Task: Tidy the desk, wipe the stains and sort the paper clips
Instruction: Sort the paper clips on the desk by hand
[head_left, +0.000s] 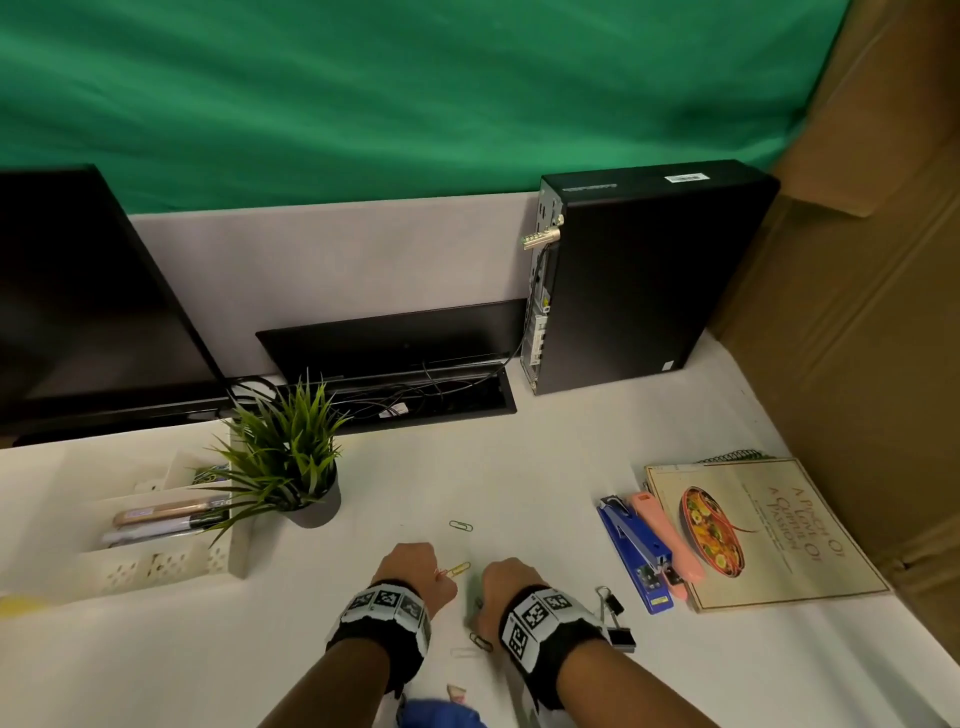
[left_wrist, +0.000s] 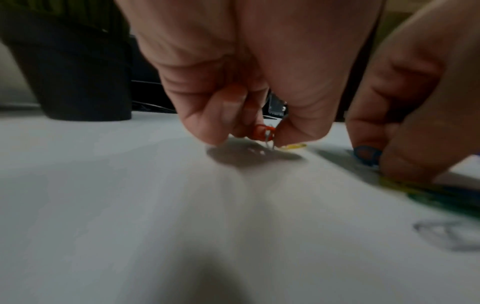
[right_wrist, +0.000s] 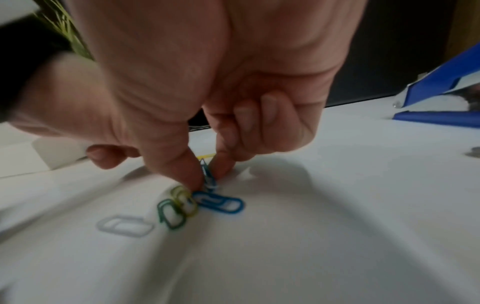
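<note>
From the head view, the step in hand looked to be gathering the paper clips: both hands worked low on the white table (head_left: 545, 452), a yellow clip (head_left: 459, 569) between them, a green clip (head_left: 461, 526) lying apart, and a blue stapler (head_left: 636, 553) off to the right.

At the left wrist, the left hand (left_wrist: 246, 82) pinched an orange clip (left_wrist: 263, 131), thin coated wire, its end touching the smooth tabletop.

At the right wrist, the right hand (right_wrist: 207, 92) pinched a blue clip (right_wrist: 207, 172) upright between thumb and forefinger above a small cluster of looped clips, another blue clip (right_wrist: 221, 203) foremost.

Next would likely come lifting them clear; such slight, slippery wire calls for a fingertip grip.
</note>
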